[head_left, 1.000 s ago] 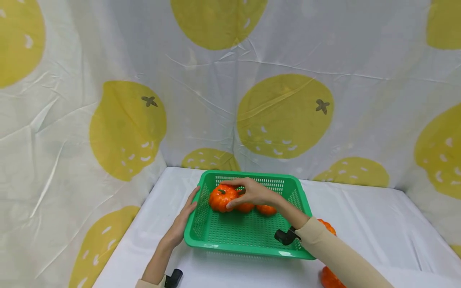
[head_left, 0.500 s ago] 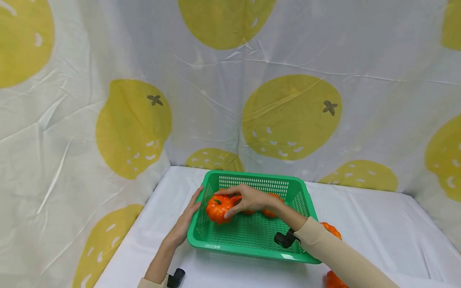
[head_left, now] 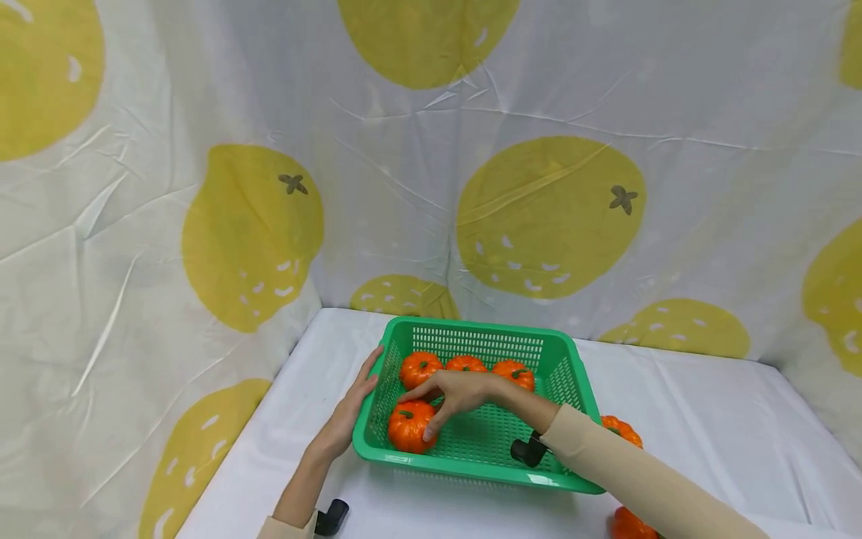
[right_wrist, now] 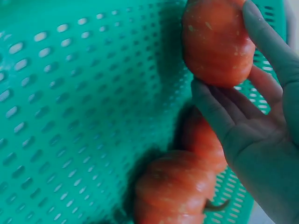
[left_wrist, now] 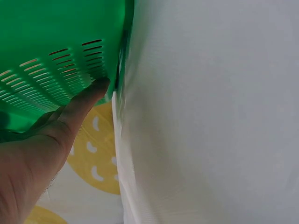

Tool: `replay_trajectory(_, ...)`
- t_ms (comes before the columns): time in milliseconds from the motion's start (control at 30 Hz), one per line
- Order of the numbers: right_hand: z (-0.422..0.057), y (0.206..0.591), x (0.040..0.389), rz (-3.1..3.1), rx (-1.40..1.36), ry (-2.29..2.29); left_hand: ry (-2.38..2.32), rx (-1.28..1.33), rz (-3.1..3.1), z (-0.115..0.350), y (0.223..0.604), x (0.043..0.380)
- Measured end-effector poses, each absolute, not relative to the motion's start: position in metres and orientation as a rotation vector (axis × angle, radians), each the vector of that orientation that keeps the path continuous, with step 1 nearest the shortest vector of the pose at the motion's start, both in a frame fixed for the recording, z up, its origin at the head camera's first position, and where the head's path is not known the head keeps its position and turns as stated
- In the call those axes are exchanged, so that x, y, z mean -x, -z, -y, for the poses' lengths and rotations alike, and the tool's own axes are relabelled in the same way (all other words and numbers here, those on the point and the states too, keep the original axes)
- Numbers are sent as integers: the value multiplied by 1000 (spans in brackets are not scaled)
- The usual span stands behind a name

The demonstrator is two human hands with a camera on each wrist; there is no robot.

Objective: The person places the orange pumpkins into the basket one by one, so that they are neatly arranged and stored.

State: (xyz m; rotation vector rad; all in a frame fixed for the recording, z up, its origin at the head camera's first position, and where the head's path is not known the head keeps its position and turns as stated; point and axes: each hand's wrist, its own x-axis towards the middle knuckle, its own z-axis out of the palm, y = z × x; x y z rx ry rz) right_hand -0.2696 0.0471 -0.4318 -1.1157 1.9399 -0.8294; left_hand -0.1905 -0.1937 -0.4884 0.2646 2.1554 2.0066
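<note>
A small orange pumpkin sits in the front left corner of the green plastic basket. My right hand holds it between thumb and fingers; the right wrist view shows the thumb and fingertips on opposite sides of the held pumpkin. Along the basket's back wall stand three more pumpkins: one at left, a middle pumpkin and one at right. Against the basket's left side rests my left hand, fingers extended; in the left wrist view its thumb lies along the slotted wall.
Right of the basket, partly behind the right sleeve, lie another pumpkin and a red-orange one nearer the front. A white cloth covers the table. Lemon-printed curtains stand behind and at the sides.
My right hand has carried the pumpkin from the back left of the basket toward its front left corner, uncovering the back row. The left hand has stayed at the basket's side.
</note>
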Motion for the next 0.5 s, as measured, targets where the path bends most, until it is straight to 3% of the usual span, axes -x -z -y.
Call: replay_trajectory(500,-56,444,269,-1874,1152,858,-2013,-265,-2150,193,488,191)
